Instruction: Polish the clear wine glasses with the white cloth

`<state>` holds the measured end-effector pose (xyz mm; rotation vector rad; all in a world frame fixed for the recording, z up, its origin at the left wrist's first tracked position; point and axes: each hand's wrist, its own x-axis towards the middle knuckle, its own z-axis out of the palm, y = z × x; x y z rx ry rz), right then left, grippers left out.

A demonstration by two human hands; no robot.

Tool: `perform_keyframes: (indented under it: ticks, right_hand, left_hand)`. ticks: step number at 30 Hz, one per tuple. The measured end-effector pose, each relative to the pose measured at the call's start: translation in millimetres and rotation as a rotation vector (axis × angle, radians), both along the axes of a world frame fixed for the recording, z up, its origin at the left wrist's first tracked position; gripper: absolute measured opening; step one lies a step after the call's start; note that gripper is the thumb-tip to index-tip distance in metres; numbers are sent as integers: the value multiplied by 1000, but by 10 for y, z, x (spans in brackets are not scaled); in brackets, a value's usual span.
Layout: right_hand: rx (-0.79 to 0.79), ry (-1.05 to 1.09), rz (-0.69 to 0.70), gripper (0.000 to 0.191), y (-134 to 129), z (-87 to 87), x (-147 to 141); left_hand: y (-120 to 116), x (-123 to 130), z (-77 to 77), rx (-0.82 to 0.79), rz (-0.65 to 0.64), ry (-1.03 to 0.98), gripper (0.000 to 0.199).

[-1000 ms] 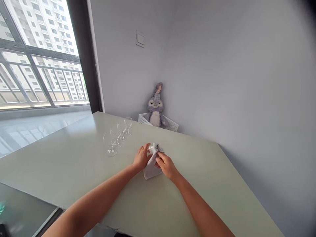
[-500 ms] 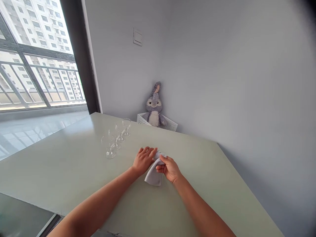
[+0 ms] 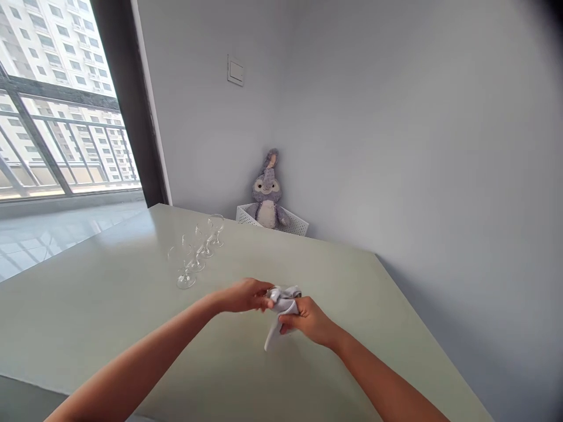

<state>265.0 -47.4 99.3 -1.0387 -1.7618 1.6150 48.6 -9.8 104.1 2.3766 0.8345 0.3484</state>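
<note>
Here's the left hand, in from the lower left, its forearm stretched long and low over the pale table. The wrist bends slightly, the back of the hand faces up, and the fingers point right, thumb beneath them. They're closed on a clear glass — only a glint of it shows, the rest hidden by the cloth and the fingers.

Over on the other side, the right hand comes up from the lower right, forearm slanting inward, knuckles outward. It has a firm grasp on the light grey cloth, thumb on top and fingers curled under, the fabric bunched between the two hands. One loose corner hangs down toward the viewer, just left of the right fingers. The hands are close together, right by the cloth, near the middle of the table; whether the bundle touches the tabletop, I cannot tell.

Off to the left, well apart from the hands, four stemmed glasses stand upright in a slanting row. Beyond the far edge — a plush toy sits in a white basket.
</note>
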Motion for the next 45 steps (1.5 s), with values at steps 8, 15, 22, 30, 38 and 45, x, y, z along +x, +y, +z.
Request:
perform_keyframes:
  ticks: [8, 15, 22, 30, 38, 45]
  right_hand:
    - [-165, 250, -178, 29, -107, 38, -109]
    - [-47, 73, -36, 29, -236, 194, -33]
    - [-373, 424, -376, 34, -94, -58, -144]
    - [52, 50, 74, 21, -279, 106, 18]
    - [-305, 374, -348, 31, -245, -71, -85]
    - [192, -55, 44, 21, -413, 201, 33]
  left_hand:
    - [-182, 118, -41, 572, 256, 50, 45]
    - [-151, -15, 222, -212, -102, 16, 51]
    - [-335, 244, 9, 644, 278, 107, 41]
    - [-137, -7, 139, -198, -159, 42, 50]
    - [-277, 167, 11, 543, 246, 43, 48]
    - [-173, -41, 129, -476, -166, -43, 51]
